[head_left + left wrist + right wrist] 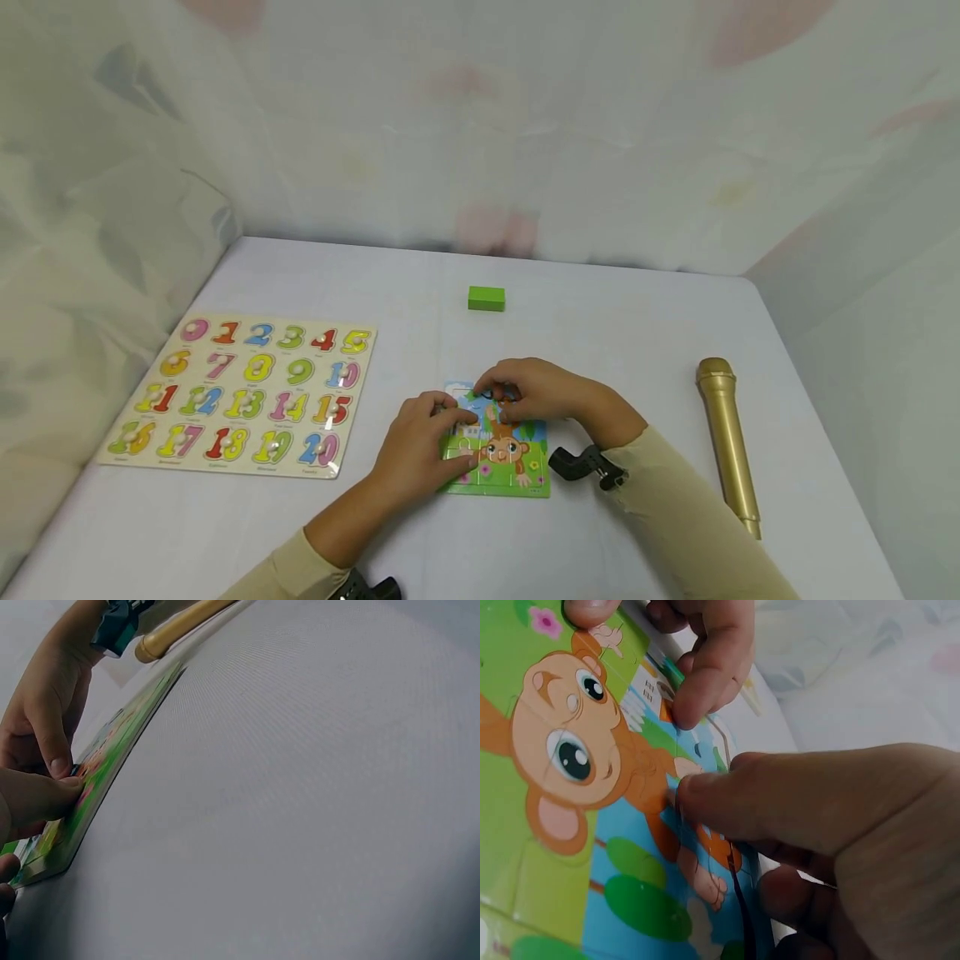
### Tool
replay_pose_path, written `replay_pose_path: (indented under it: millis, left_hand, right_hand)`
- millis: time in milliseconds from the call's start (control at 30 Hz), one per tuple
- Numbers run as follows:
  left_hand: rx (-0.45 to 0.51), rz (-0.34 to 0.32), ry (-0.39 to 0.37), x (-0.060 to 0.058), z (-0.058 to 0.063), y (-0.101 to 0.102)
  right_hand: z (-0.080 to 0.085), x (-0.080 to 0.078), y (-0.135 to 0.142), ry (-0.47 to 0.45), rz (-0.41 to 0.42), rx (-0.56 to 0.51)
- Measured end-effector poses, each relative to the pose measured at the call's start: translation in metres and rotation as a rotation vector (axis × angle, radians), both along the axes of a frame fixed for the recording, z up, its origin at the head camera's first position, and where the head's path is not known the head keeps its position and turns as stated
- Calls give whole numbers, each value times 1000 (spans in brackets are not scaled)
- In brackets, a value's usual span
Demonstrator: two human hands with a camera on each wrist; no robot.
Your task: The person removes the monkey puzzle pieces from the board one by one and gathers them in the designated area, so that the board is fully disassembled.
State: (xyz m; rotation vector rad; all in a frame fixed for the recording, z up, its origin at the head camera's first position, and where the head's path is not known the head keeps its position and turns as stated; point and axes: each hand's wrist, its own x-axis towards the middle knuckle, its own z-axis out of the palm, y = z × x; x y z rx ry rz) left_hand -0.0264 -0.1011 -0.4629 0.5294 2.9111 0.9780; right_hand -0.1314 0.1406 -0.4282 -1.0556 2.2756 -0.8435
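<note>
A picture puzzle [487, 487] of a cartoon monkey [570, 735] lies flat on the white table in a green-edged tray. My left hand [416, 446] is at its left side, with thumb and index fingertip resting apart on the picture. Over the top part, my right hand [543, 389] pinches a puzzle piece [703, 874], thumb on its printed face. A dark gap shows along that piece's edge in the right wrist view. The right fingertips are partly hidden. In the left wrist view, the left thumb [45, 796] touches the puzzle near its edge.
A number board [236, 396] with knobbed pieces from 0 to 20 lies at the left. Behind the puzzle sits a green block [486, 299]. The gold microphone-shaped stick [729, 446] lies at the right, beside the right forearm. Pale cloth hangs around the table.
</note>
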Motion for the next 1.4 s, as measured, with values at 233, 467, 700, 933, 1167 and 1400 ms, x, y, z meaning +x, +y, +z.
replay_pose_path:
  millis: [233,467,700,933,1167,1400]
  left_hand:
    - [11,-3,-14,0,0,1]
    - [9,-9,-10,0,1,2]
    - [-23,-5,-20,0,2,0]
    - [-23,-6,-16,0,3,0]
    - [-23,-6,-14,-1,3,1]
    - [-30,-7,-15,-2,3,-1]
  right_hand:
    - [0,-2,-2,1,-8,72]
    - [2,-1,-2,-18,-14,101]
    - [4,1,-3,-54,-4,107]
    - [4,1,-2,-44,-3,112]
    - [4,3,-1,-32,-7,88]
    - [4,5,0,-15,-32,56]
